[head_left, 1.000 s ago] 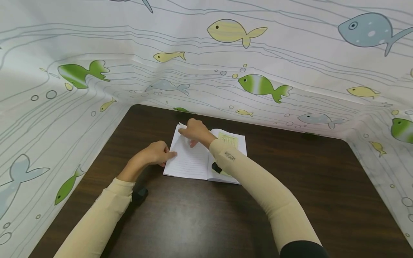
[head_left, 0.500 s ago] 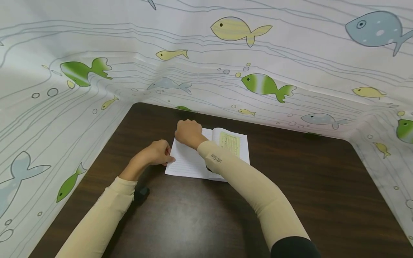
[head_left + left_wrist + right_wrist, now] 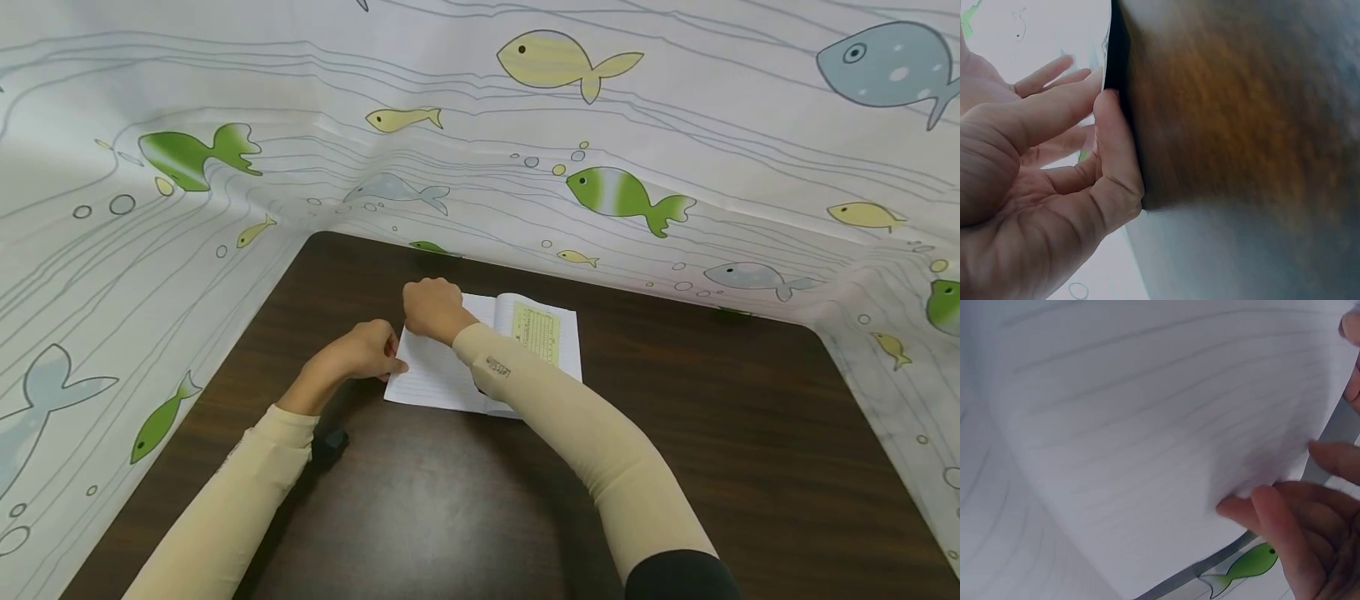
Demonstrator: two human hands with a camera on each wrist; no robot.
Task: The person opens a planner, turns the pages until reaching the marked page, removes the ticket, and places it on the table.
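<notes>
An open lined notebook (image 3: 442,379) lies on the table. My left hand (image 3: 367,350) pinches its left edge, the thumb on the page; the left wrist view shows thumb and finger (image 3: 1116,144) meeting at the thin edge. My right hand (image 3: 433,308) is at the upper left corner with bent fingers. In the right wrist view its fingertips (image 3: 1266,494) grip the edge of the bowed page (image 3: 1135,456), which dents beside them. A pale green printed panel (image 3: 536,333) shows on the right-hand page. My right forearm hides the lower part of that page.
The dark wooden table (image 3: 712,433) stretches out around the notebook. A white sheet (image 3: 480,125) printed with fish rises behind it and along both sides. A small black device (image 3: 327,446) sits under my left wrist.
My right hand has moved slightly left to the upper left corner, its fingers now more bent. The raised page corner is now hidden behind it. My left hand keeps its place at the edge.
</notes>
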